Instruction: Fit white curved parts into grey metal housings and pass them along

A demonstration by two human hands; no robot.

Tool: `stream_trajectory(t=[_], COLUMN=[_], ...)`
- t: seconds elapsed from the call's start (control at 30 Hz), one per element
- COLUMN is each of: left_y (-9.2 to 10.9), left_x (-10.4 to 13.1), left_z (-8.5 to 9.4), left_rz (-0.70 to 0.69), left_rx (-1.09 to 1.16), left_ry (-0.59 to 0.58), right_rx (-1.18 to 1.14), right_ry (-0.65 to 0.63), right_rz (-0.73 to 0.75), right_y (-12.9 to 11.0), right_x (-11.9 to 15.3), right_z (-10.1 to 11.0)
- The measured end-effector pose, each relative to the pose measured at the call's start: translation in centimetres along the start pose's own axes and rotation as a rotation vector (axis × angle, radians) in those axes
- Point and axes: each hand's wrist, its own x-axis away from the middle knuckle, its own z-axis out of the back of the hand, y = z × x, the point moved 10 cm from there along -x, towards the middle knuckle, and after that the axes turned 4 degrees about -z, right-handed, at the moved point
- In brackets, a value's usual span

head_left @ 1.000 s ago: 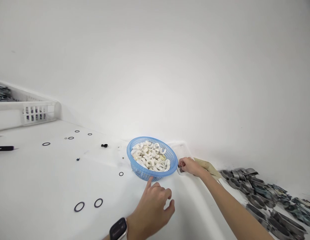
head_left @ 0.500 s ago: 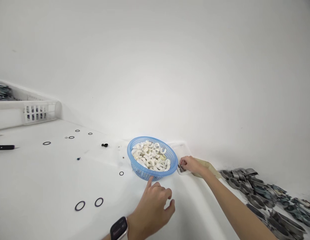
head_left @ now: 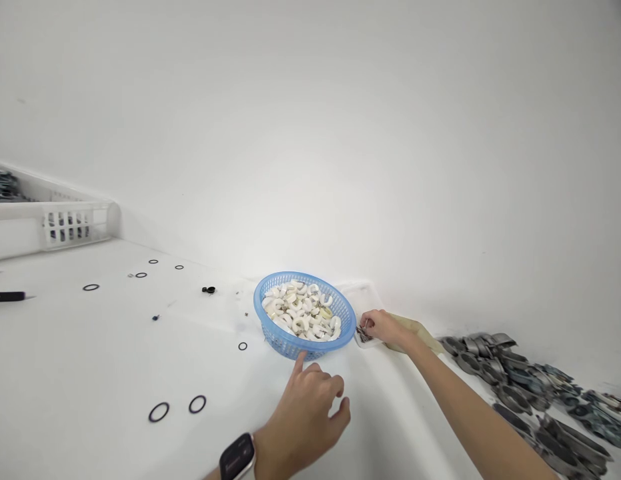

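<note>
I clock this remotely from the basket [head_left: 280, 343]: my right hand [head_left: 385, 328] is at 3 o'clock, fingertips pinched over metal parts [head_left: 361, 335] in the tray [head_left: 365, 297]; I can't tell whether they grip 1. I judge the handling unfinished: parts remain, none visibly lifted clear. My left hand [head_left: 310, 403], at 6 o'clock, is half open, empty. Blue latticed plastic holds smooth, white, C-shaped pieces [head_left: 295, 307]; 2 black rings [head_left: 150, 416] lie at 8.
</note>
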Motion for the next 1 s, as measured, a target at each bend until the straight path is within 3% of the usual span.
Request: stream_trajectory(t=[0.27, 1.0], left_y=[-0.1, 0.1], left_x=[0.1, 0.1], left_z=[0.0, 0.1], left_rz=[0.015, 0.0], left_rx=[0.01, 0.011], left_ry=[-0.01, 0.003], right_rx=[-0.014, 0.055], right_ry=[0.053, -0.037], right_rz=[0.026, -0.01], right_y=[0.2, -0.6], right_x=[-0.1, 0.2], right_z=[0.8, -1.1])
